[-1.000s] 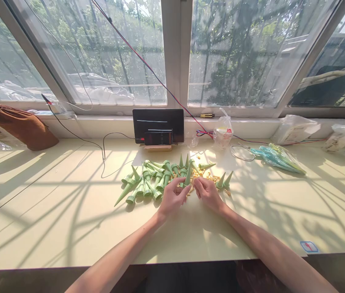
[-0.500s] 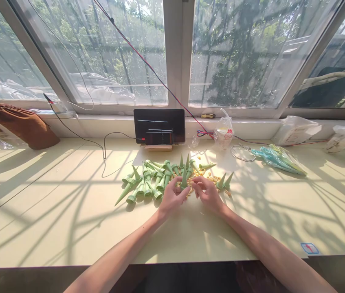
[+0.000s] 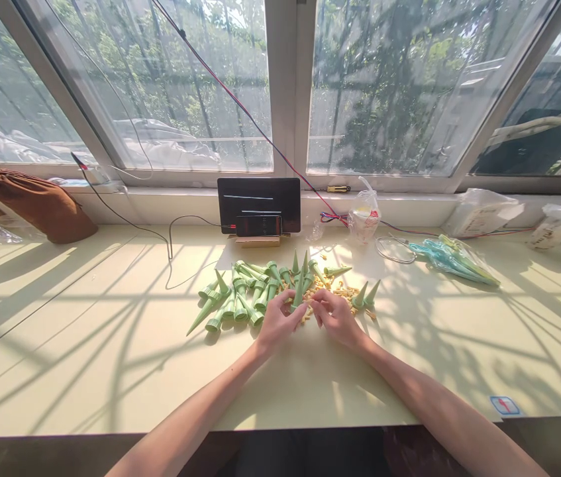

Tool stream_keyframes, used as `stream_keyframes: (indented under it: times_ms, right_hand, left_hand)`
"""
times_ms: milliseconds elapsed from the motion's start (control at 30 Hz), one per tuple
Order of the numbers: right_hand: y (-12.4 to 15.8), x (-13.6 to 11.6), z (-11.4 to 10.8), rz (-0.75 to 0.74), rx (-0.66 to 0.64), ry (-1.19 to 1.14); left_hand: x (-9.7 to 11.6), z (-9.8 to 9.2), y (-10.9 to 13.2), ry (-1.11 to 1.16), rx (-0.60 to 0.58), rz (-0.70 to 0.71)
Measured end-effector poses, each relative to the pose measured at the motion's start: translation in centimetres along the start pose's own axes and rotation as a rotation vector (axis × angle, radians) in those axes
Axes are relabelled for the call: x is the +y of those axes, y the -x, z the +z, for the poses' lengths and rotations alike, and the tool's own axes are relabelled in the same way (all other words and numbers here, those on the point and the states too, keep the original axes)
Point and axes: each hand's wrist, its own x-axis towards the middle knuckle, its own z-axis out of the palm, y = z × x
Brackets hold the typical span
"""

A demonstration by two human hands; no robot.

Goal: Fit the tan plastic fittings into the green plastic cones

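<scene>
A heap of green plastic cone spikes [image 3: 240,298] lies on the pale yellow table [image 3: 86,344], with several small yellow pieces [image 3: 332,288] scattered to its right. My left hand [image 3: 276,324] pinches one green cone [image 3: 299,291] by its base, tip pointing up. My right hand [image 3: 336,317] is closed in a pinch right beside that cone's base, over the yellow pieces; what its fingers hold is too small to make out. Two green cones [image 3: 365,295] stand upright just right of my right hand.
A dark tablet with a phone [image 3: 259,205] stands on a wooden holder behind the heap, cable trailing left. A brown pouch [image 3: 36,205] lies far left. Plastic bags [image 3: 364,215] and a bag of blue-green cones [image 3: 452,262] lie at the right, near the window sill.
The cone in my left hand has swung from tilted to nearly upright. My right hand's fingers have closed in toward its base.
</scene>
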Motion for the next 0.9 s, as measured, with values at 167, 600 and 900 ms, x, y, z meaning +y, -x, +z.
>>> stream_keyframes:
  times_ms: [167, 600, 900]
  right_hand:
    - [0.0, 0.05, -0.12, 0.04, -0.021, -0.026]
    - [-0.06, 0.59, 0.1, 0.087, -0.037, -0.097]
    - [-0.04, 0.17, -0.06, 0.022, 0.009, -0.035]
  left_hand:
    - [-0.13, 0.01, 0.05, -0.006, -0.009, 0.006]
    - [0.28, 0.32, 0.08, -0.013, -0.003, 0.053]
    - [0.28, 0.19, -0.02, 0.049, 0.033, 0.007]
